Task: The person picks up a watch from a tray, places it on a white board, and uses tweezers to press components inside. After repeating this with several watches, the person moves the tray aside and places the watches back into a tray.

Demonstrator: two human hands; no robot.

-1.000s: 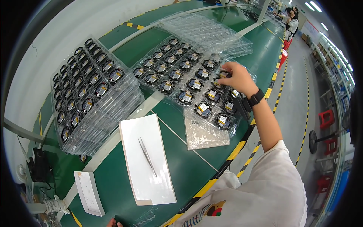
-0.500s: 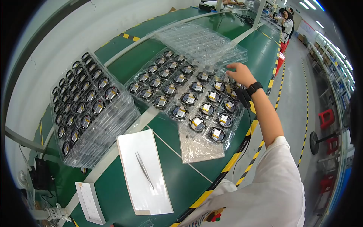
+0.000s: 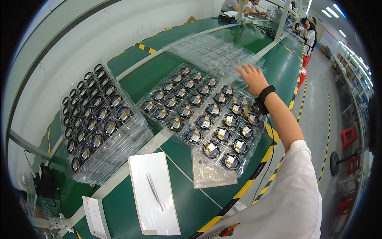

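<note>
My right hand (image 3: 254, 79) reaches over the far right corner of a clear plastic tray (image 3: 207, 104), fingers stretched out and apart, nothing in them. Whether it touches the plastic, I cannot tell. Round black parts, each with a white and yellow label, such as this round part (image 3: 230, 119), fill the tray's pockets in rows. Just beyond my fingertips lies a stack of clear plastic trays (image 3: 215, 53) with no parts showing. A black wristband (image 3: 266, 93) with a small black device and cable is on my right wrist. My left hand is out of view.
A tall stack of filled clear trays (image 3: 115, 145) stands at the left. Tweezers (image 3: 154, 191) lie on a white board (image 3: 139, 171) nearer me, beside a shallow white box (image 3: 95, 217). Yellow-black tape (image 3: 242, 189) marks the green table's edge. People sit and stand farther off.
The fingers of my right hand have spread from a curled pose. The whole view has shifted, so the table's things sit lower in the picture.
</note>
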